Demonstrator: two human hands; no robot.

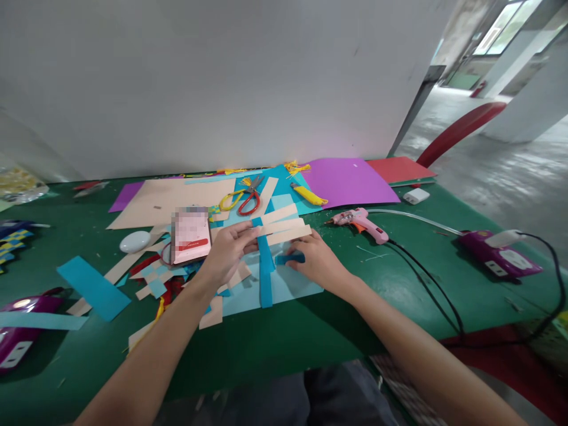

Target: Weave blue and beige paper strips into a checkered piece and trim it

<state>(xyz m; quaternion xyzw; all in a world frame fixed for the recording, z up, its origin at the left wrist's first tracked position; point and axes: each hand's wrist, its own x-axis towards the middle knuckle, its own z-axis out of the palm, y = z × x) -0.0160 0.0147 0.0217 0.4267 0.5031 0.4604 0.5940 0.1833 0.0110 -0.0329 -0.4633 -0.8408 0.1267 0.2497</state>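
My left hand [231, 249] pinches crossed paper strips near the middle of the table, thumb on top. Several peach strips [288, 226] fan out to the right from its fingers, and a blue strip [265, 281] crosses them, hanging down toward me. My right hand [323, 260] is closed at the right ends of the strips, its index finger by the lowest peach one. A short bent blue strip [289, 258] runs from its thumb side toward the upright blue strip. Beneath lies a light blue sheet [288, 290]. Some fingertips are hidden.
A pink glue gun [361, 223] lies right of my hands, its cord trailing to a purple power strip [501, 254]. Red-and-yellow scissors [249, 201] and a yellow cutter [309, 194] lie behind them. A phone [190, 234] stands left among paper scraps. A wall rises behind.
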